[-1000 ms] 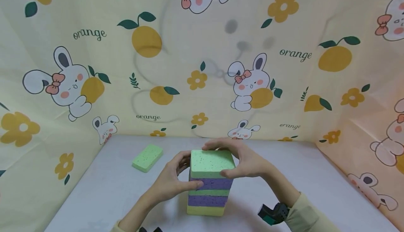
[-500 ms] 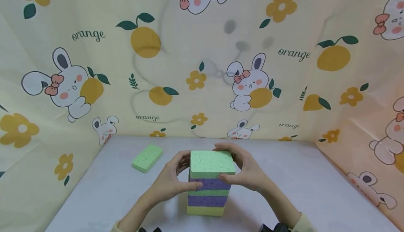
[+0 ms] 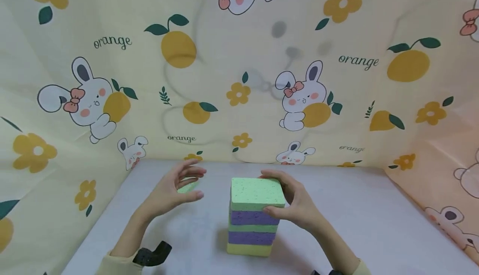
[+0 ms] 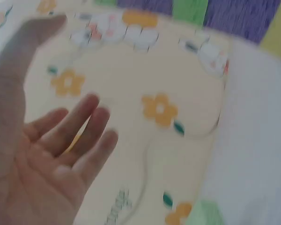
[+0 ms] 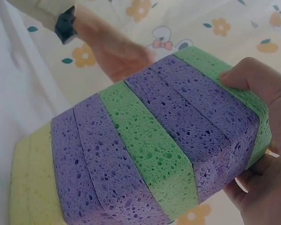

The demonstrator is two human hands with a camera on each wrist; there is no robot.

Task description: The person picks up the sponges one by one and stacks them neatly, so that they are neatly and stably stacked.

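A stack of sponges stands on the table, yellow at the bottom, then purple, green, purple, with a green sponge on top. My right hand holds the top green sponge at its right side, thumb on the front edge and fingers behind. The right wrist view shows the thumb pressed against that green layer. My left hand hovers left of the stack with fingers spread and holds nothing. Behind it lies a loose green sponge, partly hidden by the hand; its corner shows in the left wrist view.
A pale table carries the stack. Patterned cloth with rabbits and oranges rises behind it and at both sides. Dark camera mounts sit on the wrists.
My left hand has let go of the stack's left side and moved left, over to the loose green sponge. The right hand shifted slightly along the top sponge and stays there.
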